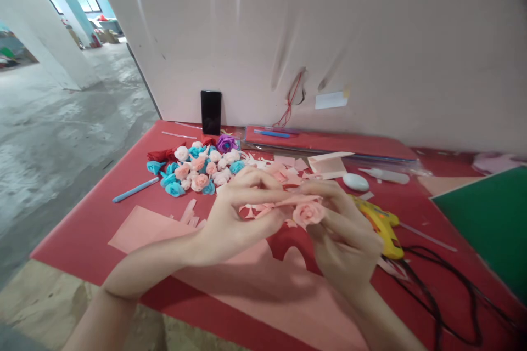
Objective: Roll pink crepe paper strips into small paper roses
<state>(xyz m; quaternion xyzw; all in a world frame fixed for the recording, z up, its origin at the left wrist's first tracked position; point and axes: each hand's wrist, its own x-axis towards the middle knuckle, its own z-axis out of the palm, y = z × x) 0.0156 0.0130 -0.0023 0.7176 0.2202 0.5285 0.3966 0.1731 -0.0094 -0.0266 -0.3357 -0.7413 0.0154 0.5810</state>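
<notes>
Between my two hands is a small pink paper rose (308, 213), its rolled petals facing me. My right hand (349, 230) grips it, with the fingers closed round its side and base. My left hand (242, 208) pinches a strip of pink paper that runs to the rose's edge. Under both hands lies a large sheet of pink paper (263, 279) with curved cut-outs along its upper edge. Pink paper scraps (284, 170) are spread just behind the fingers. Part of the rose is hidden by my right fingers.
Finished paper flowers (197, 167) in several colours are heaped at left, near a blue pen (135, 189). A phone (211, 112) leans on the white board. On the right lie a yellow glue gun (381, 227) with a black cord, a white mouse-shaped object (355, 182) and green card (489, 225).
</notes>
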